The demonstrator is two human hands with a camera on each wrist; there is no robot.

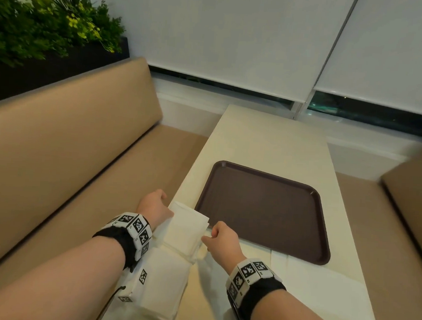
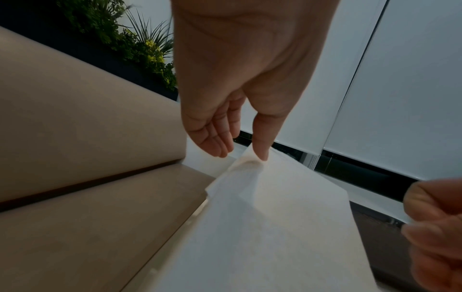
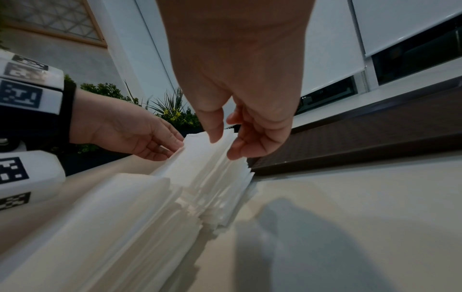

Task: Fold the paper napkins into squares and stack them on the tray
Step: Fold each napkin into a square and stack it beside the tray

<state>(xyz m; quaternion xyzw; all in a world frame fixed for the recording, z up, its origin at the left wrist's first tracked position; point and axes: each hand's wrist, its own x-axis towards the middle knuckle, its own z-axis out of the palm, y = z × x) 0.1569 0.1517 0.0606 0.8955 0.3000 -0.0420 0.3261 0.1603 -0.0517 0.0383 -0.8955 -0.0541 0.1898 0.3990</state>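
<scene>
A stack of white paper napkins (image 1: 188, 224) lies at the table's left edge, just left of the bare brown tray (image 1: 264, 208). A second napkin stack (image 1: 165, 286) lies nearer to me. My left hand (image 1: 160, 203) is at the far left corner of the top napkin (image 2: 275, 207); in the left wrist view the thumb (image 2: 261, 152) presses on top and a finger shows through the paper beneath. My right hand (image 1: 211, 236) pinches the right edge of that stack (image 3: 212, 168), its thumb (image 3: 215, 134) above and its curled fingers (image 3: 240, 150) at the side.
The cream table (image 1: 269, 139) runs away from me toward a window with white blinds (image 1: 226, 36). Tan benches (image 1: 68, 150) flank it on both sides. A dark planter with green plants (image 1: 39, 28) sits behind the left bench. The tray (image 3: 375, 134) lies close right of the napkins.
</scene>
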